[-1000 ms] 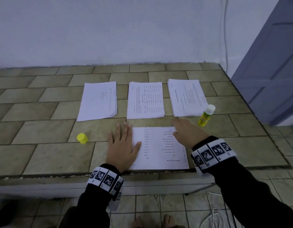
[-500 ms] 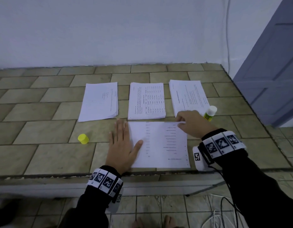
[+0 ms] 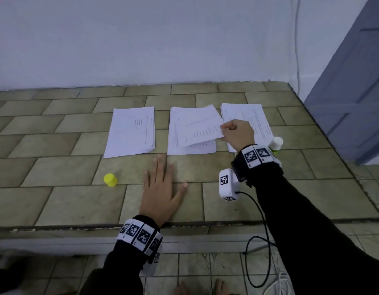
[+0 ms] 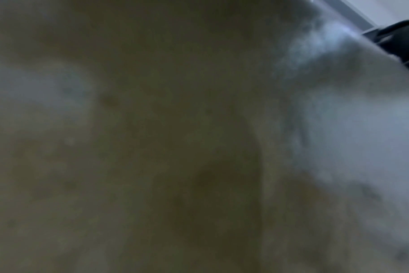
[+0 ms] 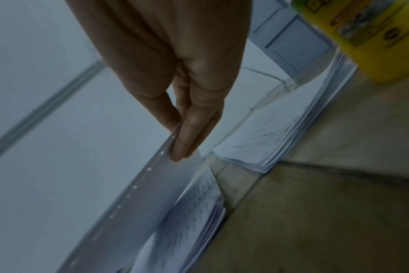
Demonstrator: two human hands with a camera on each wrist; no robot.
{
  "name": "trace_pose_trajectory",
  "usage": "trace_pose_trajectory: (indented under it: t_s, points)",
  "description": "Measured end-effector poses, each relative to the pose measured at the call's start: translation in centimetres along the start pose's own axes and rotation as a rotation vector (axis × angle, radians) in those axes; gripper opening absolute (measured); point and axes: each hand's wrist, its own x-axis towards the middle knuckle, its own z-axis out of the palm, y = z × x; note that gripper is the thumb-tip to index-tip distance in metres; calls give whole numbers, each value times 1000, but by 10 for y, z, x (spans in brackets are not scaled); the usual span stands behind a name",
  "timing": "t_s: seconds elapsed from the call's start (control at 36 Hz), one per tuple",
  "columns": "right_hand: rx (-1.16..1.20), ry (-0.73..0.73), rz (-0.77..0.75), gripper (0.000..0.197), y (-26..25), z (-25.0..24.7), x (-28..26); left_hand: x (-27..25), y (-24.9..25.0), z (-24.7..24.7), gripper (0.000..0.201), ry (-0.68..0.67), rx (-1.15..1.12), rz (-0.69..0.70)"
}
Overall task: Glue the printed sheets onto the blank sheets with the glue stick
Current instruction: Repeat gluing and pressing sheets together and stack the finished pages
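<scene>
Three paper stacks lie side by side on the tiled counter: a left stack [image 3: 131, 130], a middle stack [image 3: 189, 149] and a right stack [image 3: 246, 116]. My right hand [image 3: 237, 133] pinches the edge of a printed sheet [image 3: 198, 127] and holds it tilted just above the middle stack; the same hand [image 5: 187, 144] and sheet [image 5: 152, 194] fill the right wrist view. My left hand [image 3: 162, 189] lies flat with straight fingers on the bare counter. The glue stick [image 3: 275, 144] stands behind my right wrist, its yellow cap [image 3: 110, 179] lying apart at the left.
The counter's front edge [image 3: 184, 225] runs under my left wrist. A wall stands behind the stacks and a blue door [image 3: 354, 81] at the right. A black cable [image 3: 261, 241] hangs from my right wrist. The left wrist view is dark and blurred.
My right hand has carried the printed sheet from the front of the counter to above the middle stack. My left hand, which pressed that sheet's edge, now rests on bare tiles.
</scene>
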Motion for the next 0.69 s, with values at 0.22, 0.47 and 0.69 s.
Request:
trace_pose_trajectory:
  t_s: [0.22,0.47,0.69]
  points:
    - [-288,-139,-6,22,-2,24,5,1,1,-2,89,-6,2,-2]
    - [-683,-295,-66,25,1,33,2,1,1,-3,86,-15,4,-15]
    - [-885,-261,-109,25,-5,35,-8,1,0,-3,82,-2,-27,-16]
